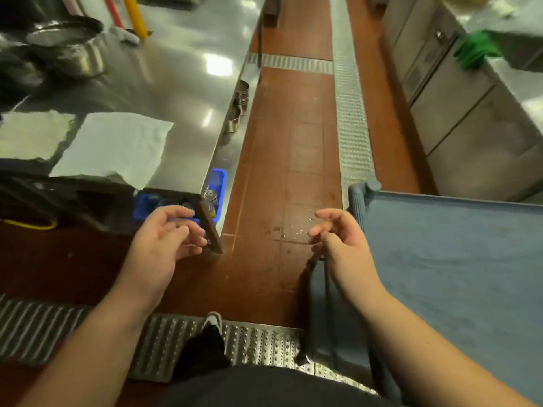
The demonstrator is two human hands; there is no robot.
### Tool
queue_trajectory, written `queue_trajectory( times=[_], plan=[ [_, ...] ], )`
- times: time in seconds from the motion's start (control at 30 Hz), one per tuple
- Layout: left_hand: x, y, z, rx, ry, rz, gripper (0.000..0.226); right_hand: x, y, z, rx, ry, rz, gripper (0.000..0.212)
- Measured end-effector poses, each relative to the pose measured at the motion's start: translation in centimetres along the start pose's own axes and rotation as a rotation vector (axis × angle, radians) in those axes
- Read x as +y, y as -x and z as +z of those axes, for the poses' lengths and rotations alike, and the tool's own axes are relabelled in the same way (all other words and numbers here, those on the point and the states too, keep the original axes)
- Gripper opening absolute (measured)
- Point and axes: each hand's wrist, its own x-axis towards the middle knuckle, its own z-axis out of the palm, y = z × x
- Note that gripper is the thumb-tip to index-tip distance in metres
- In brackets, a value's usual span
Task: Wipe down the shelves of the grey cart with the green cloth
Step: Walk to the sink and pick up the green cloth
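Both hands empty: left hand (164, 233) and right hand (338, 239) hovering over floor, fingers loosely curled, grasping nothing. Green cloth (474, 49) lying on far right counter (529, 92), well apart from grey cart (455, 259). Risk: person wiping nothing until cloth fetched; reaching across cart possibly rolling it away.

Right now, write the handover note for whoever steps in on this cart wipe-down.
Left hand: empty, fingers loosely curled, hanging in front of the steel table's corner.
Right hand: empty, fingers relaxed, hovering by the near-left edge of the grey cart.
Green cloth: not in hand; it lies on the steel counter at far right, beyond the cart.
Done: nothing that shows; whether the top shelf was wiped cannot be told.
Left: fetch the cloth, wipe the top shelf, then the lower shelves, which are mostly out of view.
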Motion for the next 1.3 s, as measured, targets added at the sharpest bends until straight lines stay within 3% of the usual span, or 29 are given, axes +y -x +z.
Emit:
queue_trajectory(
  times=[0.37, 0.7, 0.97, 1.3],
  plan=[
    [4.5, -21.1, 6.9, -0.465, -0.095, 0.044, 0.024, -1.8, -10.5, 3.3, 0.482, -0.009, 0.005, 0.039],
    [6.7, -30.2, 23.4, -0.877, -0.068, 0.035, 0.027, -3.2, -19.1, -1.7, 0.812, -0.078, 0.008, 0.037],
    [11.5, -36.2, 37.5, -0.951, -0.014, 0.116, 0.031, -7.8, -26.2, -12.7, 0.945, -0.067, -0.124, 0.038],
    [15.5, -44.5, 48.5, -1.000, 0.059, 0.161, 0.028, -12.0, -37.2, -18.7, 1.019, -0.062, -0.194, 0.036]
  ],
)
